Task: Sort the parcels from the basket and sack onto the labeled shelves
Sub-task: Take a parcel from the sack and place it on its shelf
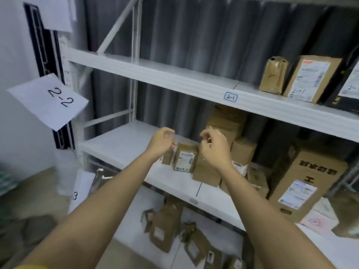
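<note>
My left hand (162, 141) and right hand (213, 146) hover over the middle shelf (120, 144), fingers loosely curled, holding nothing I can make out. The small labelled parcel (185, 160) stands upright on that shelf, just beside both hands.

Risk: a careless brush of either hand could topple it, since it stands on a narrow edge.

Legible markings: paper sign (48, 100) "2-2"; shelf tag (230, 97) "2-1"; upper-shelf box (310, 78) "2-1". Printed label text is too blurred to read.
</note>
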`<state>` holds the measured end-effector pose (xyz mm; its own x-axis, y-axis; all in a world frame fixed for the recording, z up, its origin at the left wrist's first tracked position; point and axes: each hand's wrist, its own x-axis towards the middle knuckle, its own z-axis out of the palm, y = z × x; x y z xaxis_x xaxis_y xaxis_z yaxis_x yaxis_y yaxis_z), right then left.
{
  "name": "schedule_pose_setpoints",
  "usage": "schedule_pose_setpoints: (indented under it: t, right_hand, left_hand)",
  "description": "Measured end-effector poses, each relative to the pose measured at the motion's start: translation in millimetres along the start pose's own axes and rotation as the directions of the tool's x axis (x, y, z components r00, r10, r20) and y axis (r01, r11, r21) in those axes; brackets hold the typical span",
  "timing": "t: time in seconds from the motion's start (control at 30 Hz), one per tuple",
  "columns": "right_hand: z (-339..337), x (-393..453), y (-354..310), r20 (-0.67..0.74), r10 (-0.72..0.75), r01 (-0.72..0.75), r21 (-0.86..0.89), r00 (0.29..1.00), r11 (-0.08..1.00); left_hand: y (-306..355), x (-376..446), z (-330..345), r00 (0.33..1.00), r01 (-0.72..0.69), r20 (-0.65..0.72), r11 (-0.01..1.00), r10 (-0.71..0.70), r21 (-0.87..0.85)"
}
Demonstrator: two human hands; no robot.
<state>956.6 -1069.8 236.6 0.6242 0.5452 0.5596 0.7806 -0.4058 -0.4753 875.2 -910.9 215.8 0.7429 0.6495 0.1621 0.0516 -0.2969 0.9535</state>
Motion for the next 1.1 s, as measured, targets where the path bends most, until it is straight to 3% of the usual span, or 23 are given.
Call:
schedule_pose_setpoints:
  t: [0.13,0.23,0.37,0.57,0.73,0.9,1.1]
  right_hand:
    - [77.3,-38.9,-29.0,0.186,0.013,-0.024,0.057,0.983,0.998]
    - [140.3,-73.5,-56.6,0.366,-0.009,-0.017,0.067,0.931,0.998]
    - [229.4,-109.0,-112.3,0.583,-0.035,-0.035,0.11,0.812,0.993]
    - [354.6,-158.0,-226.9,0.793,-0.06,-0.114,0.161,0.606,0.98]
    - [445.4,-200.7,-317.9,0.887,-0.077,-0.226,0.198,0.455,0.954]
    - [518.8,-212.6,-377.7,0.938,-0.121,-0.241,0.206,0.326,0.948]
    - [608.1,-206.2,-419.7,0.971,-0.092,-0.267,0.151,0.22,0.952]
  left_hand:
    - [-82.8,-30.8,-61.8,0.98,0.187,-0.06,0.981,-0.19,-0.051]
    - [-143.6,-66.0,-120.4,0.947,0.284,-0.137,0.956,-0.292,-0.077]
    - [-220.4,-125.8,-217.3,0.86,0.453,-0.225,0.888,-0.457,-0.074]
    - [-289.5,-217.3,-362.9,0.758,0.623,-0.262,0.782,-0.597,0.02]
    - [-329.6,-269.0,-459.8,0.659,0.717,-0.319,0.697,-0.681,-0.005]
    - [-373.6,-275.1,-526.8,0.581,0.782,-0.337,0.623,-0.741,-0.022]
    - [-424.3,-254.8,-596.9,0.485,0.824,-0.366,0.555,-0.795,-0.113]
